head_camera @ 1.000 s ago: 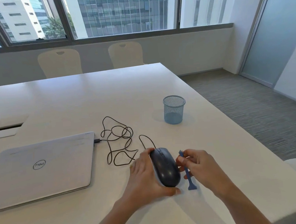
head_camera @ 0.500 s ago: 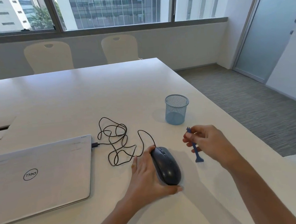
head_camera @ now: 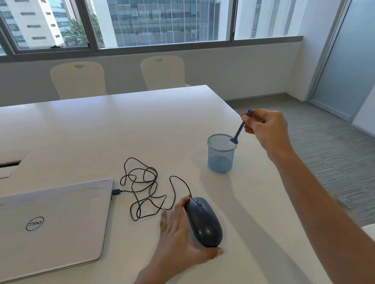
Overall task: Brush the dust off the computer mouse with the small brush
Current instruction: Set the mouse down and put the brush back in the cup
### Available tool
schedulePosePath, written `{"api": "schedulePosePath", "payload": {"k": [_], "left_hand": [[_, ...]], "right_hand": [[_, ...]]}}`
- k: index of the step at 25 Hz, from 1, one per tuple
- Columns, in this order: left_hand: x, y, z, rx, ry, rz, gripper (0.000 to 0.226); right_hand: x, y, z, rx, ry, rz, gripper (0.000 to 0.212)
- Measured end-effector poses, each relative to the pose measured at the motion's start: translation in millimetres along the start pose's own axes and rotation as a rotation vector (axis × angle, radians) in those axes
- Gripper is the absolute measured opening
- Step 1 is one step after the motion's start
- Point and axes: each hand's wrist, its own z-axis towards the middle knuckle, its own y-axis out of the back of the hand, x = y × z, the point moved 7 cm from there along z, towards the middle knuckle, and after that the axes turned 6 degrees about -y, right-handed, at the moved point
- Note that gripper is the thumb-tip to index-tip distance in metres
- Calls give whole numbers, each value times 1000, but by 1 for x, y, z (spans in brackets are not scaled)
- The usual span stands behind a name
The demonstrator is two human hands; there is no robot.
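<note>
A dark wired computer mouse (head_camera: 203,222) lies on the white table (head_camera: 89,133). My left hand (head_camera: 179,236) cups its left side, thumb under its near end, holding it in place. My right hand (head_camera: 265,129) is raised well away from the mouse, pinching the top of a small blue brush (head_camera: 239,131). The brush hangs slanted, its lower end over the rim of a blue mesh cup (head_camera: 221,153).
A closed silver laptop (head_camera: 45,226) lies at the left, with the mouse's black cable (head_camera: 142,187) coiled between it and the mouse. The table's right edge runs close to the cup. Two pale chairs (head_camera: 77,80) stand behind the table.
My right hand has carried the brush from beside the mouse up and away to the right, over the mesh cup. My left hand has stayed on the mouse.
</note>
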Motion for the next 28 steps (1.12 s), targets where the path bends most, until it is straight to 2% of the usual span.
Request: {"api": "schedulePosePath", "payload": {"k": [8,15,21,28], "left_hand": [[6,1,4,4,66,65,134],[-2,1,10,84,-4,75,128],[5,-4,16,137,20,106,129],[7,-2,18,117,70,48,130]], "right_hand": [[-28,-41,35,13,75,-187,15],[-40,-57,40,54,101,-345,17],[-50,-63,46,90,107,-422,20],[-60,-71,48,142,77,-459,22]]}}
